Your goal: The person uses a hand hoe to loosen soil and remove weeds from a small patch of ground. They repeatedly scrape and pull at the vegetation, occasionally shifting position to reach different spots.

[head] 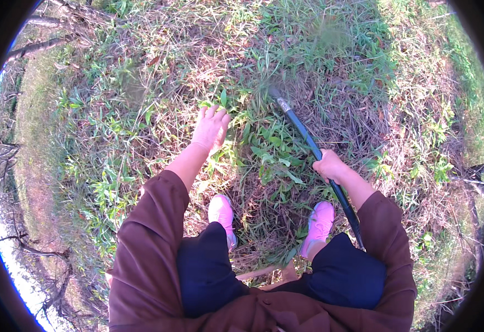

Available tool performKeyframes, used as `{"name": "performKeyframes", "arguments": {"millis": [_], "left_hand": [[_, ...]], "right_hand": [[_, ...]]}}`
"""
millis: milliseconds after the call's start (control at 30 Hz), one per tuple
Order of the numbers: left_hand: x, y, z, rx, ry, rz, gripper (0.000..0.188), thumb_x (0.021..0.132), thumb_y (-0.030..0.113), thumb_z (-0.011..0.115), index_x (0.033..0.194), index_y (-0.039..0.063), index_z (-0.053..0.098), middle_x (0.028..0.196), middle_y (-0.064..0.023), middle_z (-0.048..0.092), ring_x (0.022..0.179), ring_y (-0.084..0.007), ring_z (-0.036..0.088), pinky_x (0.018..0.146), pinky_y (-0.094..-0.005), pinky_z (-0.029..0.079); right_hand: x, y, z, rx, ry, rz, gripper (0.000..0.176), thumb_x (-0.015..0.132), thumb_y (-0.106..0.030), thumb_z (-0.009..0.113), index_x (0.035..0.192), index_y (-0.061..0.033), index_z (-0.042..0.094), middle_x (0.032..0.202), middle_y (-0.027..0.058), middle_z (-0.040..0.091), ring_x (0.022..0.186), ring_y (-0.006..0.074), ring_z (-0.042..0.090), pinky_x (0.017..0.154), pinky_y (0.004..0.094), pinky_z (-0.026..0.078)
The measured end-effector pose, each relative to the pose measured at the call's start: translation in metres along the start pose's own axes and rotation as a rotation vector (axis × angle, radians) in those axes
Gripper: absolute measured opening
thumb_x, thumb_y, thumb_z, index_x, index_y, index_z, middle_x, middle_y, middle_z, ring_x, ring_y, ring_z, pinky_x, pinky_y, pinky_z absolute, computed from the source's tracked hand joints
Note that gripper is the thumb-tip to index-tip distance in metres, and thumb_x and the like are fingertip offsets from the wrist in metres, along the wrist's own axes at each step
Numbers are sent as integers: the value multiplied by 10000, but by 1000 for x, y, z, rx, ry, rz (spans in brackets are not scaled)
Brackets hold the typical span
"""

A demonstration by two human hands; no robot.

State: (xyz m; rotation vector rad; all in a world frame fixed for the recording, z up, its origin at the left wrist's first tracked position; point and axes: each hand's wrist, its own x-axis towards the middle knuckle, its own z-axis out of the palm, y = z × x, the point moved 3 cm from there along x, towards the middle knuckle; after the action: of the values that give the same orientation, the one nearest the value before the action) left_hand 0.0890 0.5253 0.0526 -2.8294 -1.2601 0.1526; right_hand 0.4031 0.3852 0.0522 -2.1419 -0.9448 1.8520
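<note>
My right hand [330, 167] is closed around the dark pole handle [302, 129] of a long-handled tool. The pole slants from beside my right knee up to a worn metal socket [283, 103]; the tool's head is blurred among the grass, so its kind is unclear. My left hand [213, 128] hovers over leafy green weeds [223, 99], back upward, fingers slightly bent and apart. Its palm is hidden, and nothing shows in its grasp. Between the two hands grow broad-leaved weeds [273, 145].
Pink shoes [222, 211] stand apart on the grass below my hands. Wooden bars [262, 273], perhaps of a low seat, show between my legs. Bare branches [44, 43] lie at upper left, with more [59, 257] along the left rim. Dry grass [420, 124] covers the right side.
</note>
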Motion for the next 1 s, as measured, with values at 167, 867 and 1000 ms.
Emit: {"name": "performKeyframes", "arguments": {"millis": [167, 867, 1000], "left_hand": [[4, 5, -30, -145, 189, -18, 317, 809, 149, 583, 1112, 63, 545, 1169, -82, 529, 1184, -254, 436, 1030, -455, 270], [41, 73, -32, -293, 129, 116, 695, 768, 335, 670, 1290, -7, 365, 1394, -217, 316, 1248, -332, 366, 1040, -440, 277], [54, 90, -39, -331, 147, 173, 883, 699, 388, 731, 1363, -3, 299, 1405, -216, 314, 1298, -340, 319, 1063, -467, 249]], "right_hand": [[-38, 12, 5, -542, 303, -317, 214, 729, -89, 596, 902, 23, 537, 688, 228, 608, 642, 365, 637, 593, 450, 501], [-39, 28, -60, -213, 666, -310, 251, 747, -130, 624, 960, -6, 574, 716, 217, 612, 678, 367, 627, 659, 402, 502], [-35, 57, -31, -436, 493, -246, 209, 752, -119, 625, 913, -5, 557, 733, 241, 610, 731, 411, 615, 663, 451, 497]]}}
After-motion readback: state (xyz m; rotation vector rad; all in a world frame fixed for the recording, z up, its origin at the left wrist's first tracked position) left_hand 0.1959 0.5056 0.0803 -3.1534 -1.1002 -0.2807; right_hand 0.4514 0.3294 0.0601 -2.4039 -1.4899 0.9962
